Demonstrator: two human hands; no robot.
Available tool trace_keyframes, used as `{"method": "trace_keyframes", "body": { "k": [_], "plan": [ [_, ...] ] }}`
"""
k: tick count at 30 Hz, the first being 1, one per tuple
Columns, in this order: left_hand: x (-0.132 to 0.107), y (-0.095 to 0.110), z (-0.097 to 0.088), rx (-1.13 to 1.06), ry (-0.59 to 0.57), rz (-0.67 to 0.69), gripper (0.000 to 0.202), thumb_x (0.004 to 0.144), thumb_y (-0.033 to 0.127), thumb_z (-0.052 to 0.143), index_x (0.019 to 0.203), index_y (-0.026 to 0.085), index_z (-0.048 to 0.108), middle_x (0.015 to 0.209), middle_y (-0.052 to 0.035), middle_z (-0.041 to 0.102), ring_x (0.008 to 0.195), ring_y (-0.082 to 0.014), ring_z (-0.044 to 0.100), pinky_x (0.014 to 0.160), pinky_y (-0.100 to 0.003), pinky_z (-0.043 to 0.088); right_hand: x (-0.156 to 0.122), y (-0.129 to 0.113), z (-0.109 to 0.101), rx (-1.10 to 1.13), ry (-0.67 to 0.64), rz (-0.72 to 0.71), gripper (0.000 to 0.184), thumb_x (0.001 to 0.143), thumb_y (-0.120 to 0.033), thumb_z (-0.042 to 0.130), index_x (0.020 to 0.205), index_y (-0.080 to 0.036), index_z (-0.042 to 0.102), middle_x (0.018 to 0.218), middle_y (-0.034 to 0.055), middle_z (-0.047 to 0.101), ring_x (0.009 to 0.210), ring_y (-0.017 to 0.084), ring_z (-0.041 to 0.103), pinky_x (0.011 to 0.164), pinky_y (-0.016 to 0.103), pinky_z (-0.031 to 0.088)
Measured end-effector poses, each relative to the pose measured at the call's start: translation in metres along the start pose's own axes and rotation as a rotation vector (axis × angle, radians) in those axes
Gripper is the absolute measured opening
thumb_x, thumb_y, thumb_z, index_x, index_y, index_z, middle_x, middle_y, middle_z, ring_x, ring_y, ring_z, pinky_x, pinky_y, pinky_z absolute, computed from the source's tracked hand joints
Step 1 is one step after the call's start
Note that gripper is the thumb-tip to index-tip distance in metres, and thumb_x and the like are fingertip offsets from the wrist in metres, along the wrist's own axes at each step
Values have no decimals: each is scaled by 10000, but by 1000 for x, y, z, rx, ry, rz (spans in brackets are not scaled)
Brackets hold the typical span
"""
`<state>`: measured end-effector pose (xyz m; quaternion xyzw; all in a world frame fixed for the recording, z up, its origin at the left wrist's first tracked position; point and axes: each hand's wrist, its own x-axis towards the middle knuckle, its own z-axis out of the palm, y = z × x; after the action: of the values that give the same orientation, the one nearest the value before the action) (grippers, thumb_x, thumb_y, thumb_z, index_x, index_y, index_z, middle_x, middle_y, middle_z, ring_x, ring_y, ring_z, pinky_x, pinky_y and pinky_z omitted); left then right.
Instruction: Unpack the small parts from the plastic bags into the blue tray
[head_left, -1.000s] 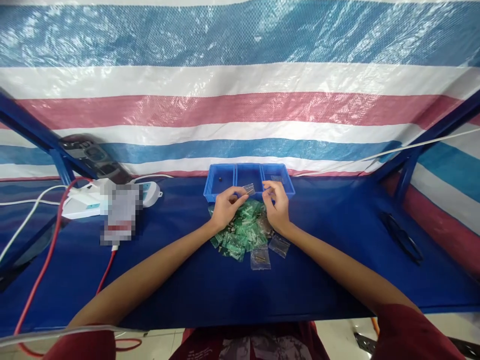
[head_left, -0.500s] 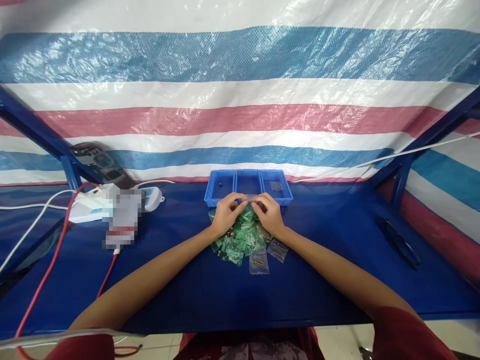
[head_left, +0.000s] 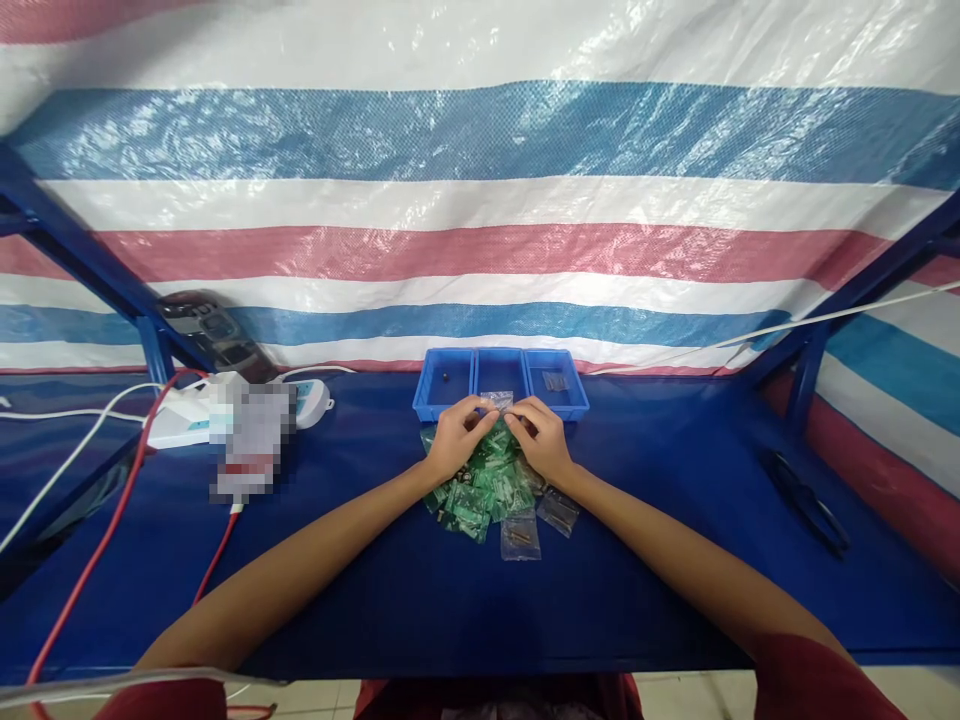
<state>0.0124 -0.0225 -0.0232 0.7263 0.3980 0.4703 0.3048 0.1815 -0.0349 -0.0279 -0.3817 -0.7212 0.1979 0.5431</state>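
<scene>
My left hand and my right hand meet over a heap of small green and clear plastic bags. Between the fingertips of both hands is one small clear bag, held just in front of a blue tray with three compartments. The tray's left compartment holds a small dark piece; its right compartment holds a small clear bag. Two clear bags with small parts lie on the blue table cover at the near edge of the heap.
A white power strip with white and red cables lies at the left, beside a blurred item. A dark device leans against the striped tarp behind. Black scissors lie at the right. Blue frame bars stand at both sides.
My hands have come together on the small clear bag, which was held apart and higher a second ago. The view has tilted slightly upward.
</scene>
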Motion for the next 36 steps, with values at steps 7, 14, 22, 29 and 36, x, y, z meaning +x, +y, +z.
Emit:
{"method": "trace_keyframes", "body": {
  "k": [7,14,22,29,36],
  "plan": [
    [0,2,-1,30,-32,62,204,882,359,559,916,170,627,831,-32,599,517,-73,430,499,-202,361,-1,-3,-1,15,11,-1,166,908,-286,492,877,-182,619,798,32,568,569,115,459,552,264,399],
    [0,6,-3,72,-48,94,224,872,381,567,921,174,638,809,-30,589,497,-72,400,482,-203,353,-1,-4,0,-23,20,-9,199,915,-306,483,835,-182,618,731,29,568,561,127,467,548,271,402],
    [0,9,-4,53,-63,101,232,882,385,550,881,166,624,851,-40,587,490,-63,408,483,-208,372,-1,-2,1,-2,18,-59,192,919,-283,486,859,-183,638,774,55,615,674,162,565,622,291,457],
    [-1,6,-4,50,-58,100,202,885,354,551,862,163,613,870,-39,584,505,-65,418,489,-208,370,-2,0,2,1,-2,-87,193,922,-266,481,868,-182,646,779,56,621,700,166,588,638,294,476],
    [0,7,-4,45,-51,99,219,883,368,551,883,161,623,863,-52,594,529,-79,426,498,-213,372,-2,-1,2,9,5,-92,180,915,-264,489,864,-189,644,793,57,628,715,172,595,660,309,483]
  ]
}}
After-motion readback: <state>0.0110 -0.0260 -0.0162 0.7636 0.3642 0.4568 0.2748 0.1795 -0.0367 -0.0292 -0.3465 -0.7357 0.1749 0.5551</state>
